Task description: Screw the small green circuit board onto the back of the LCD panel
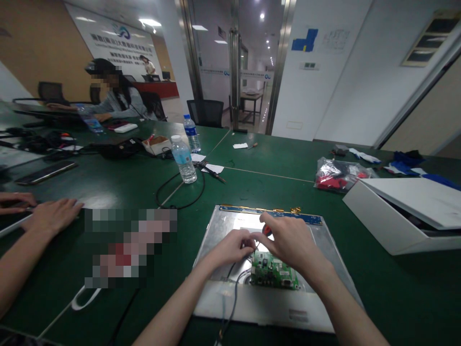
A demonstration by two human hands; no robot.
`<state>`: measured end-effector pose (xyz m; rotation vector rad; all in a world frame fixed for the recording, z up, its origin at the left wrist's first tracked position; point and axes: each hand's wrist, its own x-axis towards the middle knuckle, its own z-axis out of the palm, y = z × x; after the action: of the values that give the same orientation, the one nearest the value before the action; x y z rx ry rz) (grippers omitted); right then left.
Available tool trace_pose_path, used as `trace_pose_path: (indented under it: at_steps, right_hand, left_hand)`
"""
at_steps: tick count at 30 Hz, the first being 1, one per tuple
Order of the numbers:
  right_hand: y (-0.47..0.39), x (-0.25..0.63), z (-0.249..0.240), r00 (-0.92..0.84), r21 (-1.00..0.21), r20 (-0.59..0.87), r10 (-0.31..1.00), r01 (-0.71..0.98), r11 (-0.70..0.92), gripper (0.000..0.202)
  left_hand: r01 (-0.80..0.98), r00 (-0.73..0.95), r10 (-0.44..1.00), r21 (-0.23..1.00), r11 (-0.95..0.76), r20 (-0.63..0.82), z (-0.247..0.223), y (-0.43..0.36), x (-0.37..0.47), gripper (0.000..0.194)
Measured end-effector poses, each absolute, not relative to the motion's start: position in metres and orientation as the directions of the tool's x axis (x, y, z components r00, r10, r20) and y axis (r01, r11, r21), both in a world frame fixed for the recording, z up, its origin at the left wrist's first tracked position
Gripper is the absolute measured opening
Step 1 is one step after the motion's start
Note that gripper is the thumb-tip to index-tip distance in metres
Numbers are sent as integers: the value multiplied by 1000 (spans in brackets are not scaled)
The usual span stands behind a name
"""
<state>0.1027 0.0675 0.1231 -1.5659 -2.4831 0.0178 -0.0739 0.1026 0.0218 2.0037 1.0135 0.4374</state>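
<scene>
A flat display panel (pixel 216 293) lies back-up on the table, with a green circuit board (pixel 272 270) on its lower middle and a blue strip board along its far edge. Above the circuit board's far side, my right hand (pixel 293 238) is closed around a small red-and-black object (pixel 267 229), mostly hidden by the fingers. My left hand (pixel 232 247) is beside it with thumb and fingers pinched together. A thin dark piece shows just below those fingertips; what they hold is unclear. Dark cables (pixel 236 293) run from the board toward the near edge.
A white box (pixel 392 221) and a plastic bag with red items (pixel 340 175) are at right. Water bottles (pixel 184 161), a black cable (pixel 180 206) and a phone (pixel 46 172) lie left. Another person's hands (pixel 54 216) rest at far left; someone sits across the table.
</scene>
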Motion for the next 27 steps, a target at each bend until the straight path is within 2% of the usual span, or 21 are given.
trace_pose_path:
  at_steps: [3,6,11,16,19,22,27]
  right_hand:
    - [69,103,123,-388,-63,158,908,914,401,19]
    - [67,103,124,-410,-102,169,896,897,430,11]
    - [65,105,123,-459,-179,213,862,849,497,14]
    - [68,104,123,-420,-141,164,893,886,443,20]
    - [69,103,124,-410,-130,141,901,895,427,15]
    - [67,104,123,-441,-172,176,880,867,468,10]
    - [67,106,122,-472,-187,211,856,840,509,14]
  left_hand:
    - [514,606,792,794,-324,-70,22,103,-73,13]
    - [525,610,790,779,-342,-64,21,103,-74,12]
    - [533,603,795,775,-340,-66,18,104,-75,12]
    - [498,620,781,807,-317,-76,19,103,-75,16]
    - [511,609,789,799,-317,-76,20,103,-74,14]
    - [519,607,792,788,-331,-67,21,103,-74,13]
    - [507,607,792,798,-327,-62,20,103,-74,14]
